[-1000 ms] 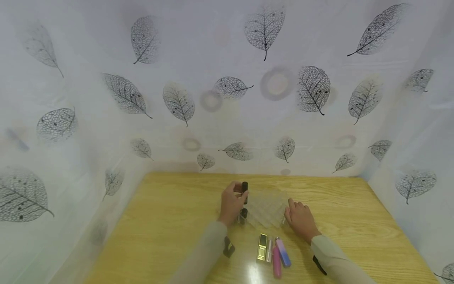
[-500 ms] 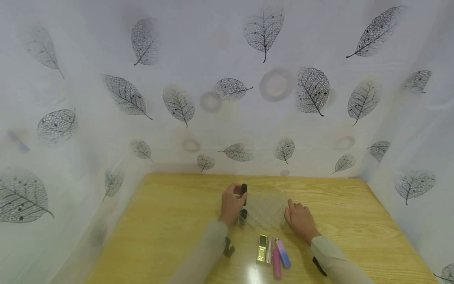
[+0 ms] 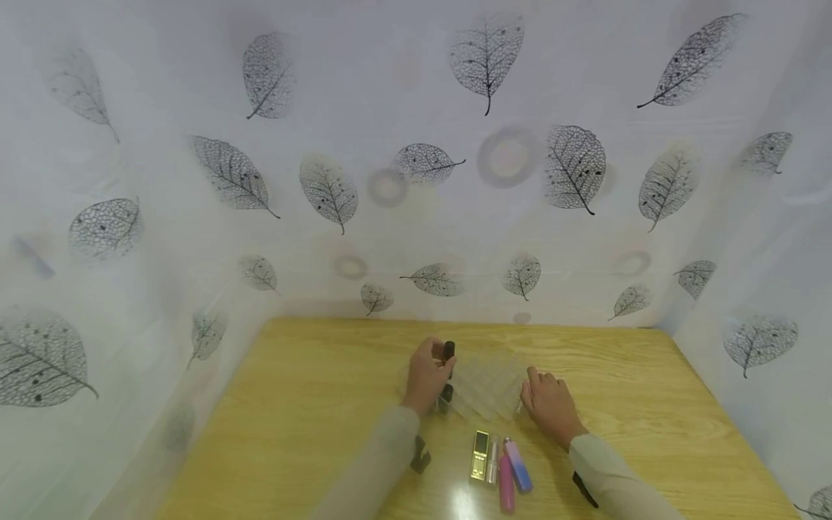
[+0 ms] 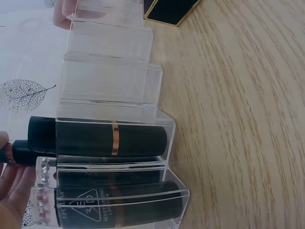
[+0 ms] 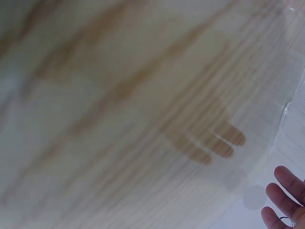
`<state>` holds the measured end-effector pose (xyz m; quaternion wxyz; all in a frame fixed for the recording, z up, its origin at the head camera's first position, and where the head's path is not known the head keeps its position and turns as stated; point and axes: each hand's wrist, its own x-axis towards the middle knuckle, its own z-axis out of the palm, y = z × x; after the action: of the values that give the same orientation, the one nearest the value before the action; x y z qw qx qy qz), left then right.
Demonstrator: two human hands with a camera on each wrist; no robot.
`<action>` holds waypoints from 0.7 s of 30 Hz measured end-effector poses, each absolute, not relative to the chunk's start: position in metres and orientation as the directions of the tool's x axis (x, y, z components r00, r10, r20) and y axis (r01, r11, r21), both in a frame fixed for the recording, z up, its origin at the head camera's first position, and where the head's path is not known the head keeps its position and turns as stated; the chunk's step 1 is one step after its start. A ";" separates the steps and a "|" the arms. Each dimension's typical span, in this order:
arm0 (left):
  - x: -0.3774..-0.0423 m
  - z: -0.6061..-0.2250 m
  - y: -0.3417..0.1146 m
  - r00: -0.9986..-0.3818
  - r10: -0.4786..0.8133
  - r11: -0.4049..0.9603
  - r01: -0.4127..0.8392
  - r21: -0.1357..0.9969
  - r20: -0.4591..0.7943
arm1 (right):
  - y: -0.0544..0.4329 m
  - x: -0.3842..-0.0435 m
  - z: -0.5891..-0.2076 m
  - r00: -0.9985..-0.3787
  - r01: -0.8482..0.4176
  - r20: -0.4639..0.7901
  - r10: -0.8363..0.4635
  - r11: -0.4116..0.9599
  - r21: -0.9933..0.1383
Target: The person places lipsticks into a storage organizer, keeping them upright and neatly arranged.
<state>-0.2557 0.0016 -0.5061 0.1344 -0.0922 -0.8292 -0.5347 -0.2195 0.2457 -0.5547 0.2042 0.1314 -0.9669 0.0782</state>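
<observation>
My left hand (image 3: 425, 377) grips a slim black lipstick tube (image 3: 449, 351) upright at the left end of a clear stepped lipstick organizer (image 3: 490, 383). In the left wrist view this tube (image 4: 23, 151) shows beside the organizer's top edge, partly behind another black lipstick. Black lipsticks (image 4: 90, 136) with copper bands fill nearby slots; two have clear faceted ends. Other slots (image 4: 109, 78) hold nothing. My right hand (image 3: 551, 404) holds the organizer's right end with thumb and forefinger; its other fingers (image 5: 284, 200) are loosely bent in the right wrist view.
In front of the organizer, on the wooden table (image 3: 312, 433), lie a gold-and-black lipstick (image 3: 480, 455), a slim clear tube (image 3: 493, 460), a pink tube (image 3: 506, 482) and a pink-to-blue tube (image 3: 518, 466). A leaf-patterned curtain (image 3: 416, 224) surrounds the table's back and sides.
My left hand and its black lipstick tube have sunk very slightly toward the organizer. My right hand stays at the organizer's right end, and the loose tubes lie as before.
</observation>
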 end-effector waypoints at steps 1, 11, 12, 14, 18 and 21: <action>-0.256 -0.507 0.002 -0.947 0.012 0.425 0.296 0.856 0.321 | 0.246 -0.219 -0.554 -0.883 -0.285 0.413 -0.222 0.954 -0.097; -0.249 -0.503 -0.001 -0.936 0.053 0.568 0.314 0.761 0.347 | 0.246 -0.219 -0.554 -0.885 -0.283 0.410 -0.221 0.954 -0.097; -0.248 -0.503 -0.001 -0.934 0.059 0.586 0.319 0.745 0.353 | 0.246 -0.219 -0.554 -0.885 -0.284 0.411 -0.221 0.954 -0.099; -0.248 -0.504 -0.002 -0.930 0.074 0.612 0.328 0.720 0.361 | 0.246 -0.219 -0.554 -0.882 -0.287 0.416 -0.221 0.953 -0.101; -0.248 -0.507 -0.002 -0.922 0.106 0.679 0.342 0.650 0.373 | 0.246 -0.218 -0.553 -0.875 -0.293 0.428 -0.227 0.951 -0.095; -0.248 -0.509 -0.003 -0.913 0.125 0.738 0.347 0.579 0.388 | 0.245 -0.218 -0.552 -0.869 -0.299 0.438 -0.232 0.950 -0.091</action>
<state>-0.2482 -0.0031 -0.5094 0.1641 -0.1285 -0.9176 -0.3385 -0.2177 0.2450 -0.5519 0.2160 0.1377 -0.9635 0.0781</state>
